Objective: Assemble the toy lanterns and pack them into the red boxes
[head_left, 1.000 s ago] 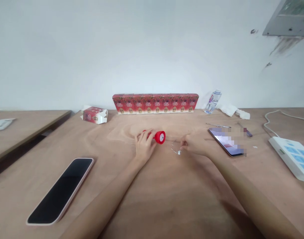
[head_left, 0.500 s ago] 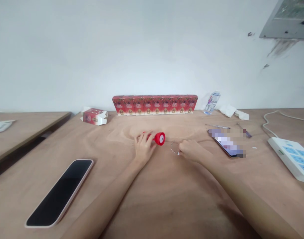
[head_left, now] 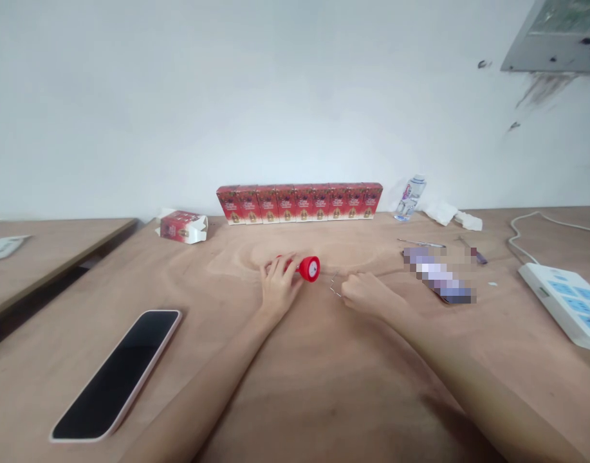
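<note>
My left hand (head_left: 278, 287) is closed around a small red object (head_left: 310, 269) that lies on its side on the wooden table. Its round red base, with a white disc in it, faces right; my fingers cover most of the rest. Just to the right, my right hand (head_left: 365, 293) is a loose fist pinching a thin bent metal wire (head_left: 334, 290). The wire sticks out leftward, a short gap from the red base. How far it runs inside the fist is hidden.
A row of red boxes (head_left: 303, 204) stands against the wall. An opened red box (head_left: 179, 226) lies at back left, a bottle (head_left: 410, 198) at back right. One phone (head_left: 118, 373) is at front left, another (head_left: 437, 276) on the right, near a white power strip (head_left: 565, 299).
My right hand has shifted slightly left and turned a little, hiding the wire's near end that showed before. My left hand and the red object stay in place.
</note>
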The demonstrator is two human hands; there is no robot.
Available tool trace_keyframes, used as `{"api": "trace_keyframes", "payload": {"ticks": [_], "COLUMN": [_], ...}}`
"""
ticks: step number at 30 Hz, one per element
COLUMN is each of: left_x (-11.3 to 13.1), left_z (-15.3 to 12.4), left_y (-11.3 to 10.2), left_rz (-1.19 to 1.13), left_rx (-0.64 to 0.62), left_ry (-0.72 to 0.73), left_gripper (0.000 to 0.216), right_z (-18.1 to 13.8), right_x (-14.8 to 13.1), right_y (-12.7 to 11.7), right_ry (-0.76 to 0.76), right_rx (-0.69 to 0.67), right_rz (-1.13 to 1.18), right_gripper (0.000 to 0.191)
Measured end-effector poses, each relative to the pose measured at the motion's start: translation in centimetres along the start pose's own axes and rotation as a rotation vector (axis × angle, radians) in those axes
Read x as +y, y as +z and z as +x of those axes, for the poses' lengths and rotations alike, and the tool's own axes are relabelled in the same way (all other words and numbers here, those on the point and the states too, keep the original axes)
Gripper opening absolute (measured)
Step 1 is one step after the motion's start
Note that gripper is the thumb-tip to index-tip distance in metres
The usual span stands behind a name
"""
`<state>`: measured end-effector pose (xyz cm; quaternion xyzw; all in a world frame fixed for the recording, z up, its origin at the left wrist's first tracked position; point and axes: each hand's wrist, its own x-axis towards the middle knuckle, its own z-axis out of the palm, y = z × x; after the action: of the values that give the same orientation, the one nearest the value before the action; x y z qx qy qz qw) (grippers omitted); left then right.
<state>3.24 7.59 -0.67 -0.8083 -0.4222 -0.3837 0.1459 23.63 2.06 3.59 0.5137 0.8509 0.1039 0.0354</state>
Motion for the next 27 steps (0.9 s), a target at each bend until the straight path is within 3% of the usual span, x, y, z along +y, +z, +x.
{"api": "trace_keyframes", "payload": {"ticks": [6,8,11,14,19,27], "left_x": [-0.1,-0.2,-0.3,-0.3,-0.4,-0.4], "left_z": [0.0,0.0,0.0,0.1,0.1,0.0], "left_y": [0.0,0.0,0.1,0.2,0.3,0.3], "left_rz": [-0.065,-0.14,-0.266,-0.34,-0.362,-0.306], "left_rx": [-0.018,-0.044,-0.108,-0.139,-0.08,-0.037], "left_ry": [0.014,0.057,0.134,0.164,0.151,0.202], "left_gripper": [0.028,0.029,0.032,0.032,0.034,0.032], "right_z": [0.4,0.5,0.5,0.5,0.6,0.7], "right_x": [0.6,0.6,0.2,-0.3,-0.7,-1.3], "right_y": [-0.6,-0.8,-0.9,-0.8,-0.3,0.2], "right_ry": [-0.03,-0.073,-0.173,-0.259,-0.324,-0.293], "right_rx": [0.102,0.263,0.612,0.792,0.853,0.868], "right_rz": [0.009,0.029,0.056,0.015,-0.084,-0.139], "right_gripper": [0.01,0.01,0.016,0.02,0.02,0.02]}}
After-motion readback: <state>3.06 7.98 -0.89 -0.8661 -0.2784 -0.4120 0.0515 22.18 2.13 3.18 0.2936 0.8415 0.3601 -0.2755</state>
